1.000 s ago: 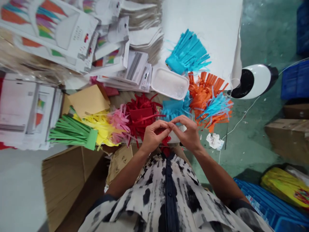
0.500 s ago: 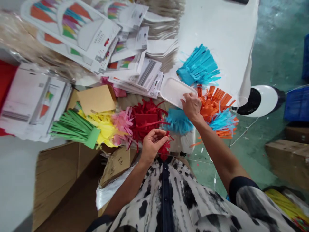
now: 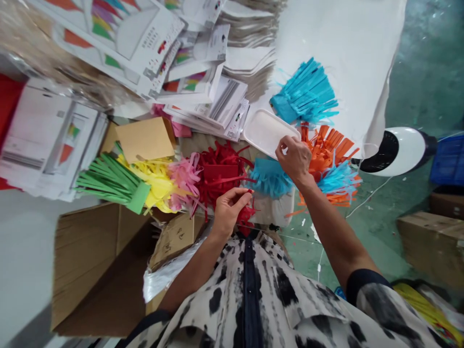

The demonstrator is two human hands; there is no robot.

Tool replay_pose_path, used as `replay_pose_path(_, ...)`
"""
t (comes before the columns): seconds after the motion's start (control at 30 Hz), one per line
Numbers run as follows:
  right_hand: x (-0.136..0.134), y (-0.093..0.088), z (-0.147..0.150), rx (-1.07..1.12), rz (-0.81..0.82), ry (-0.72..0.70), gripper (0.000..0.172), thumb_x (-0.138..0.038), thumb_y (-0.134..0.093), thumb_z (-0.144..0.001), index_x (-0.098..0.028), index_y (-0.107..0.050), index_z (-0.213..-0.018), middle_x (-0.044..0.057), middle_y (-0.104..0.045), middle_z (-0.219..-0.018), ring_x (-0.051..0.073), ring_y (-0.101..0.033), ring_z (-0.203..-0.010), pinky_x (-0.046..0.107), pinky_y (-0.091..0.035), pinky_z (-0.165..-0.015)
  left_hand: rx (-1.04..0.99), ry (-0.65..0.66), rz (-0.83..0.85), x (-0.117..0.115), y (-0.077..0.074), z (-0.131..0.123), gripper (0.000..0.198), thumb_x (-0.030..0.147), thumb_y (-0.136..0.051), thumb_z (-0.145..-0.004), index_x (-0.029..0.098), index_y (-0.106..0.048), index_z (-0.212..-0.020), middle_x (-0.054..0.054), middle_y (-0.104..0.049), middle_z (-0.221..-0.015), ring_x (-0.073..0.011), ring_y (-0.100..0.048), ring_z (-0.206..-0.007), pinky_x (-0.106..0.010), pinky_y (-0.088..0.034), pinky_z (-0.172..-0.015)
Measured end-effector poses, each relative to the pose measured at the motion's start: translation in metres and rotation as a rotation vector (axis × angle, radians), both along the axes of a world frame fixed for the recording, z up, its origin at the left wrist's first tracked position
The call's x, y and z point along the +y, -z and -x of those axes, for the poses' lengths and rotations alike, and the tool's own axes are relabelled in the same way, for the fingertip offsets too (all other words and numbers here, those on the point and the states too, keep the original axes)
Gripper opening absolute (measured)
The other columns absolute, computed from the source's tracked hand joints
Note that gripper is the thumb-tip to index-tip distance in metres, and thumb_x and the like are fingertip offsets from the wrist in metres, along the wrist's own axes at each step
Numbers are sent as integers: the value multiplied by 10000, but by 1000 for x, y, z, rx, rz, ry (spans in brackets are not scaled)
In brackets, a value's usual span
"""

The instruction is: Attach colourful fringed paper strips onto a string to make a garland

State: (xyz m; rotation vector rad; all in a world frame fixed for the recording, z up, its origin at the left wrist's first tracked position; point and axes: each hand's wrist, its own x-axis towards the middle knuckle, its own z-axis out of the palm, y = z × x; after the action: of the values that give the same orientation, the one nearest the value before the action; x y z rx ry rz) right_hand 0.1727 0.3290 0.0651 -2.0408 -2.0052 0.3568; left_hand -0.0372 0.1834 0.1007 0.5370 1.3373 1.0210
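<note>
Left hand (image 3: 227, 211): just below the centre of the frame, its thumb and fingertips closed in a pinch; we see it gripping the upper end of a small red tassel (image 3: 247, 215).
Red tassel: just below the centre, hanging from that pinch in front of the patterned shirt (image 3: 250, 290).
Right hand (image 3: 296, 157): right of centre, fingers curled and partly open at the near right end of the white tray (image 3: 266, 130); we cannot tell whether its fingertips have hold of anything.
White tray: right of the middle, on the desk (image 3: 340, 43), just beside the printed packs (image 3: 145, 46) that fill the upper left.
Blues and orange: we find a blue fringed bundle (image 3: 306, 94) above the tray, an orange fringed bundle (image 3: 324, 145) right of the right hand with light blue strips (image 3: 337, 179) over it, and a second blue bundle (image 3: 271, 179) between the two hands.
Row at left of centre: from right to left we count a red bundle (image 3: 221, 174), a pink one (image 3: 185, 179), a yellow one (image 3: 157, 188) and a green one (image 3: 110, 181).
Tan card (image 3: 145, 140): just above the yellow bundle.
Cardboard box (image 3: 85, 241): lower left, open.
</note>
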Motion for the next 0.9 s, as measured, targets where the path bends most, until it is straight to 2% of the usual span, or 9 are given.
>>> replay_pose_path(0.1,-35,-27,5,245,-16,-121,118,-244,-576,-928,-223,-686,-892,29,-710,-841,184,-628,-752,309,-436,-743,124,74,-104,6,-7,-2,169,375,-841,-854,227,-831,-935,-13,-795,-924,-139,-711,-845,-245,-569,-827)
replay_pose_path(0.17,-63,-46,9,374,6,-234,108,-240,-589,-934,-232,-688,-893,17,-721,-832,178,-653,-750,302,-470,-750,183,119,-175,8,-13,-4,178,391,-818,-879,229,-830,-952,-22,-793,-958,-164,-722,-903,-265,-581,-847)
replay_pose_path(0.3,-109,-75,13,430,110,-357,97,-223,-630,-952,-234,-722,-925,13,-761,-838,167,-689,-746,281,-483,-713,150,191,-219,7,-20,-9,219,431,-803,-890,223,-817,-957,-27,-780,-951,-173,-721,-879,-266,-596,-791)
replay_pose_path(0.4,-127,-86,14,519,107,-326,103,-236,-652,-976,-233,-752,-955,15,-782,-847,156,-694,-732,275,-487,-684,82,214,-178,3,-21,-13,237,449,-812,-879,221,-803,-942,-16,-770,-892,-163,-717,-821,-268,-597,-784)
replay_pose_path(0.6,-146,-92,15,857,153,-82,94,-303,-710,-965,-218,-743,-943,-6,-738,-804,114,-622,-630,247,-439,-538,81,256,-190,-7,-30,-15,204,422,-802,-897,224,-792,-946,-16,-770,-907,-157,-713,-836,-267,-575,-809)
replay_pose_path(0.7,-155,-99,13,792,119,-61,88,-292,-674,-980,-220,-712,-946,5,-721,-839,124,-624,-670,263,-457,-559,187,320,-265,-12,-37,-16,180,398,-767,-932,220,-788,-955,-20,-768,-909,-159,-705,-828,-270,-558,-794)
replay_pose_path(0.9,-163,-114,5,599,40,-209,49,-243,-628,-1007,-244,-672,-987,9,-714,-867,157,-643,-762,308,-513,-679,354,414,-443,-16,-45,-17,138,344,-713,-977,229,-788,-965,-29,-769,-931,-170,-706,-863,-289,-546,-827)
